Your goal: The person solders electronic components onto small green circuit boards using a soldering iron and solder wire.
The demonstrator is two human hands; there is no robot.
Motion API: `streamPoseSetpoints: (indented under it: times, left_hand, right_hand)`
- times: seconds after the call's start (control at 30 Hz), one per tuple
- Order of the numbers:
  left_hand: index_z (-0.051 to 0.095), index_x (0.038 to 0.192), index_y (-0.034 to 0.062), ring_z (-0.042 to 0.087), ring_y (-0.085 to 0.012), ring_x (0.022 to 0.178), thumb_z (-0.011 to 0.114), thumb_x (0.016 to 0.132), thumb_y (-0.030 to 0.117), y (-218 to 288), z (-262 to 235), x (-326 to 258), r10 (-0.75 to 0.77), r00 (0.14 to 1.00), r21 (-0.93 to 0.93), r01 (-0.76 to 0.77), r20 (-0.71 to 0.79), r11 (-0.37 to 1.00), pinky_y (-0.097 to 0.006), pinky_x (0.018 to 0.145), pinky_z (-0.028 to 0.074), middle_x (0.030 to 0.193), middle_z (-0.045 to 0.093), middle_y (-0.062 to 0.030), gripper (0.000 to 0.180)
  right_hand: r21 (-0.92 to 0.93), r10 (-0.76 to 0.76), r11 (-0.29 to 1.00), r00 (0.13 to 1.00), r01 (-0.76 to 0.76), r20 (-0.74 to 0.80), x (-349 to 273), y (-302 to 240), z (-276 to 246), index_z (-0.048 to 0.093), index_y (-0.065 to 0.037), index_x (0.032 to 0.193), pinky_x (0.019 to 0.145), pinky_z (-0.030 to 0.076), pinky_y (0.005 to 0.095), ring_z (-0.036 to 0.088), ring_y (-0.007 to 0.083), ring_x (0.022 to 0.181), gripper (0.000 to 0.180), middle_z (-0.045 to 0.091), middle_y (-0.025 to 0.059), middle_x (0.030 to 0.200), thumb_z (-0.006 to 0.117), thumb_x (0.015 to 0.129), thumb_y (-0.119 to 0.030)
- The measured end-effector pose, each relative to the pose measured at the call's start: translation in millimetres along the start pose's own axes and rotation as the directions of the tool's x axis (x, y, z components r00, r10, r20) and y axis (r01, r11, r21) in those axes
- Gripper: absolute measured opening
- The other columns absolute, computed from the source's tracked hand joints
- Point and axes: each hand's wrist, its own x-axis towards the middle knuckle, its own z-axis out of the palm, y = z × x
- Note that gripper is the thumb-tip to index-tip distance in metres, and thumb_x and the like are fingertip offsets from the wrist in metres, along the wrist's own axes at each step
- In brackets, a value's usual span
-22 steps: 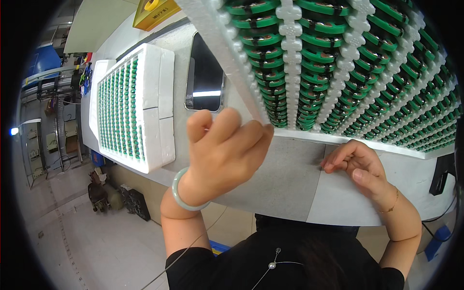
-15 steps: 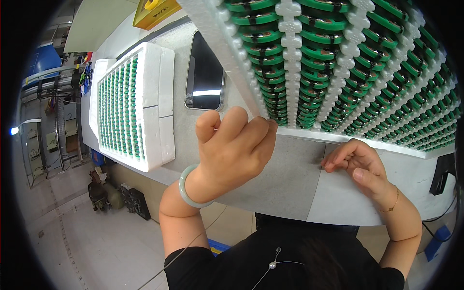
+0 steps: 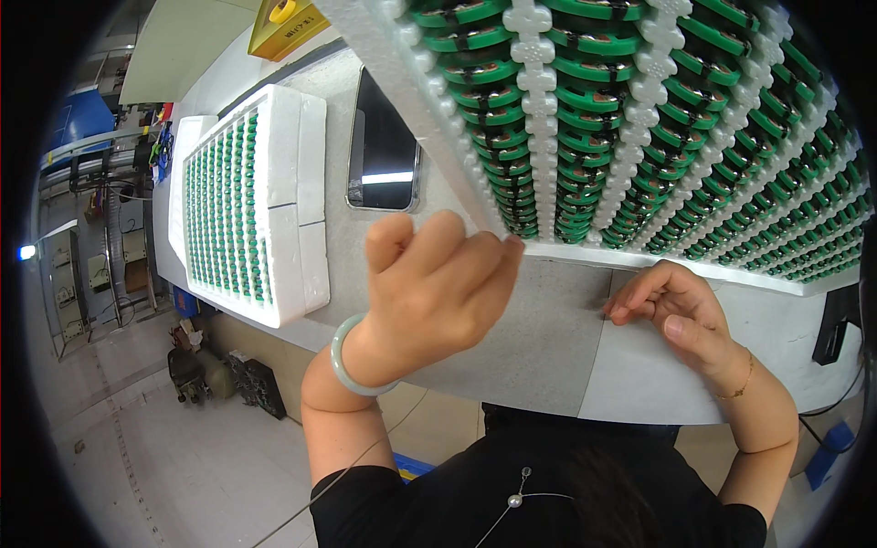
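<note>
A large white foam tray (image 3: 722,274) fills the upper right, with rows of round green circuit boards (image 3: 585,119) standing on edge in its slots. My left hand (image 3: 438,292), with a pale green bangle (image 3: 342,356) on its wrist, is closed at the tray's near left corner. Its fingertips point away from view, so anything between them is hidden. My right hand (image 3: 671,306) rests low over the table just in front of the tray's near edge. Its fingers are loosely bent, the thumb stands apart, and nothing shows in it.
A second foam tray (image 3: 301,192) of green boards stands on the table at the left. Between the trays lies a dark-screened phone (image 3: 384,146). A yellow box (image 3: 285,29) sits at the far edge, and a black device with a cable (image 3: 833,333) at the right.
My left hand has dropped slightly, its fingertips a little lower at the tray corner. The view has shifted a touch; my right hand stays nearly still.
</note>
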Motion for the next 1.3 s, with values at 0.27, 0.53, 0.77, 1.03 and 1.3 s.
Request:
streamPoseSetpoints:
  times: [0.27,0.53,0.77,1.03,1.3]
  left_hand:
    - [0.063,0.073,0.0142,0.037,-0.0104,0.058,0.068,0.046,0.010,-1.6,12.4,-1.8,-0.017,0.999,0.021,0.018,-0.042,1.000,-0.027,0.064,0.024,0.060,0.040,0.0062,0.028]
    - [0.062,0.072,0.0114,0.038,-0.0108,0.058,0.068,0.044,0.006,0.5,11.9,-0.6,0.003,0.999,-0.008,-0.003,-0.051,1.000,-0.027,0.063,0.024,0.062,0.042,0.0049,0.029]
    - [0.061,0.071,0.0102,0.038,-0.0114,0.055,0.067,0.045,0.004,2.3,12.5,-0.9,0.016,0.998,-0.034,-0.018,-0.059,0.999,-0.028,0.060,0.024,0.062,0.041,0.0042,0.027]
    - [0.052,0.059,0.0091,0.041,-0.0124,0.060,0.057,0.048,0.010,2.1,22.5,-2.2,0.009,0.989,0.016,-0.007,-0.145,1.000,-0.029,0.060,0.025,0.065,0.046,0.0025,0.012]
    - [0.053,0.061,0.0088,0.041,-0.0124,0.061,0.057,0.049,0.010,3.8,20.4,-1.5,0.032,0.995,-0.003,-0.032,-0.090,0.999,-0.029,0.060,0.025,0.066,0.046,0.0025,0.013]
  right_hand:
    - [0.018,-0.004,1.000,1.000,0.003,0.009,0.9,0.6,0.3,0.049,0.000,0.099,0.086,0.040,0.0305,0.051,0.0182,0.097,0.033,0.053,0.0112,0.098,0.055,0.080,-0.025]
    - [0.011,0.001,1.000,1.000,-0.001,0.006,1.1,-0.4,0.4,0.049,0.000,0.098,0.086,0.040,0.0303,0.051,0.0182,0.097,0.033,0.054,0.0112,0.097,0.055,0.080,-0.026]
    - [0.016,0.010,1.000,1.000,-0.010,0.005,1.4,-0.9,1.4,0.048,0.000,0.098,0.086,0.040,0.0304,0.051,0.0182,0.097,0.036,0.054,0.0108,0.097,0.056,0.080,-0.029]
    - [0.011,0.005,1.000,1.000,-0.005,0.011,1.6,-0.8,1.2,0.048,0.000,0.098,0.086,0.040,0.0306,0.051,0.0183,0.097,0.035,0.054,0.0108,0.097,0.056,0.080,-0.029]
    - [0.007,-0.001,1.000,1.000,0.001,0.009,1.3,-0.1,0.1,0.048,0.000,0.099,0.086,0.040,0.0307,0.051,0.0182,0.097,0.034,0.053,0.0111,0.098,0.055,0.080,-0.027]
